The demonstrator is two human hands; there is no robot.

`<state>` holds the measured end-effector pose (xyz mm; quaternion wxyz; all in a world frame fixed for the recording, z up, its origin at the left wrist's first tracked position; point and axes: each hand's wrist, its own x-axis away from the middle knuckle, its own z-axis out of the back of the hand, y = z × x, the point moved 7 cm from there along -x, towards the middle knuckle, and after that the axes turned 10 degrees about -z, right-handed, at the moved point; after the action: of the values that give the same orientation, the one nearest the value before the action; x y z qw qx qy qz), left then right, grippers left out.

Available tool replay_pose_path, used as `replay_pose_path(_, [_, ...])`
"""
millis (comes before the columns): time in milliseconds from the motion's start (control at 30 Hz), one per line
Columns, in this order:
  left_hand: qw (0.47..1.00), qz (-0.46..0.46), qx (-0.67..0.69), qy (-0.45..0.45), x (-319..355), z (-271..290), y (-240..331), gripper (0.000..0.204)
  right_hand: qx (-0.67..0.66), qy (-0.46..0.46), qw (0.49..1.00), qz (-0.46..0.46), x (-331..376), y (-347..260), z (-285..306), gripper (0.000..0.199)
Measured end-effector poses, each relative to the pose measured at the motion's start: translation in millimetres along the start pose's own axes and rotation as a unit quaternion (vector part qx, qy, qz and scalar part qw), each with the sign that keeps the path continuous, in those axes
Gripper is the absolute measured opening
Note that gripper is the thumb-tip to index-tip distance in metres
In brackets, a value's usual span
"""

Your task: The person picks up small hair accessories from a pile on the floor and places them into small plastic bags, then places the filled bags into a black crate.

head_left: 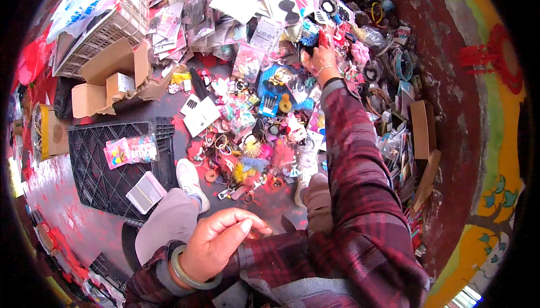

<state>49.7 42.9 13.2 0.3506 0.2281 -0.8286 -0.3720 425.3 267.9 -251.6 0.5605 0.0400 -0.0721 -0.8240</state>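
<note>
At arm's length, my right hand reaches into the far right of a big heap of small goods. Its fingers bend down around something red that I cannot make out. Beside it lie a pink scrunchie and a blue fuzzy hair tie. My left hand, with a pale bangle on the wrist, hovers near my lap. Its fingers are curled, the thumb against the index finger, and nothing shows in them. Between my feet spreads a loose pile of hair accessories, including a yellow pompom and small bagged trinkets.
On the left, a black plastic crate carries packs of colourful items and a clear flat case. Behind it are an open cardboard box and a white crate. Flat bagged packets fill the back. A red-brown wall bounds the right.
</note>
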Motion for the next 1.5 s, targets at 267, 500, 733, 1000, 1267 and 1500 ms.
replay_pose_path(267, [0.999,-0.013,0.005,-0.037,8.3,-8.4,5.6,0.021,-0.479,0.031,0.854,-0.200,32.7,164.8,-57.9,0.026])
replay_pose_path(500, [1.000,-0.019,-0.020,0.004,10.9,-11.4,6.0,0.020,-0.853,-0.010,0.406,-0.328,76.7,141.6,-35.9,0.022])
replay_pose_path(733, [1.000,-0.021,-0.020,-0.005,12.7,-16.6,6.0,0.020,-0.841,-0.047,0.473,-0.256,80.9,141.2,-18.5,0.014])
replay_pose_path(1000, [1.000,-0.016,-0.017,0.008,12.1,-16.1,4.1,0.021,-0.791,-0.014,0.549,-0.269,82.1,124.3,-12.0,0.042])
replay_pose_path(1267, [1.000,-0.011,-0.013,0.008,10.2,-13.7,5.2,0.021,-0.678,-0.115,0.677,-0.265,82.3,141.3,-95.3,0.017])
replay_pose_path(1500, [0.999,-0.009,-0.006,-0.038,3.9,-9.8,-1.4,0.021,-0.158,-0.133,0.959,-0.194,77.8,26.6,9.4,0.050])
